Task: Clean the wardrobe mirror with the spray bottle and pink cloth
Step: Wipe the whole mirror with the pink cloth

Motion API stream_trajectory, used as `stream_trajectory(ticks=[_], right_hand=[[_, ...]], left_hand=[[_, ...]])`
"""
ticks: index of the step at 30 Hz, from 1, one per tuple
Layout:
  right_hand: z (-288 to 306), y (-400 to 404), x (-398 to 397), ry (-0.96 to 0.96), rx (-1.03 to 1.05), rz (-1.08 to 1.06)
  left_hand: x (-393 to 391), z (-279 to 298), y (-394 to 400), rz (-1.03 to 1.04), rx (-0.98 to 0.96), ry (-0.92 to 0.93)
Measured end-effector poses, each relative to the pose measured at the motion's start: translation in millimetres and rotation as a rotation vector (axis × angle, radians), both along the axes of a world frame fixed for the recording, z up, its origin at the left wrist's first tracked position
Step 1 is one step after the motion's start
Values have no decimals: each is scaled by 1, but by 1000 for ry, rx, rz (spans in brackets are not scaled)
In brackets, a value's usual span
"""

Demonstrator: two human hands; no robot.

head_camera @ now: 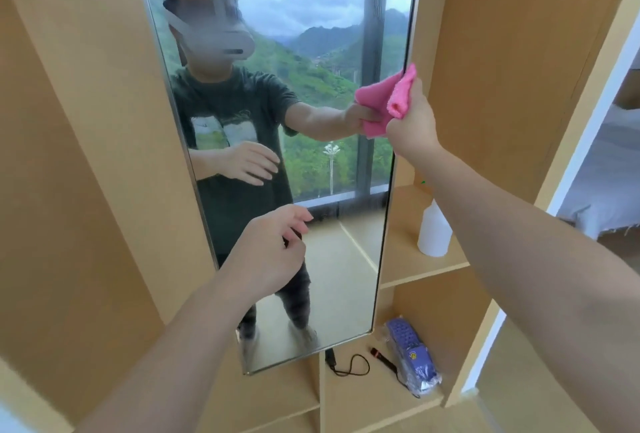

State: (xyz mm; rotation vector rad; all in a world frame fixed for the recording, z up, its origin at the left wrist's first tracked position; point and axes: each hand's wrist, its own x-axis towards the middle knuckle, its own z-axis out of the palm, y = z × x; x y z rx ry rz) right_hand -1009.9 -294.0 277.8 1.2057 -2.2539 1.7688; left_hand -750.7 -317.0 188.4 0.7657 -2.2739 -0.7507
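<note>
The tall wardrobe mirror [311, 51] fills the middle of the head view, set in a light wooden wardrobe. My right hand [414, 124] grips the pink cloth [401, 93] and holds it against the mirror's right edge, about a third of the way down. My left hand [273, 252] hovers in front of the lower mirror, fingers loosely spread, holding nothing. The white spray bottle [433, 231] stands on a wooden shelf right of the mirror, partly hidden behind my right forearm.
The shelf [408, 259] carrying the bottle sits beside the mirror's right edge. Below it, a lower shelf holds a purple object in a plastic bag [412, 356] and a black cord [346, 365]. A white bed edge [602, 183] shows at far right.
</note>
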Motion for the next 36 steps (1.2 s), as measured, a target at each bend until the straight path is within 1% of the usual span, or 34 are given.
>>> stream_trajectory(ticks=[7,11,14,18,23,26,30,36], right_hand=[[-38,-2,-12,76,-51,85],[-65,0,-20,37,-67,205],[-88,-5,-29,97,-65,149],[-112,-6,-33,63,-86,193],[-145,-2,-31,76,-45,198],[-164,0,-32,43,-28,204],[-190,0,-31,-52,-37,290],[-222,-2,-32,-53,43,199]], left_hand=[[-21,-21,9,150,76,2],[-44,-40,15,178,139,-5],[-55,-55,22,195,173,-53],[-56,-76,34,214,210,-111],[-54,-91,43,247,267,-113],[-52,-98,43,258,279,-122],[-47,-108,39,261,290,-168],[-45,-126,32,248,314,-226]])
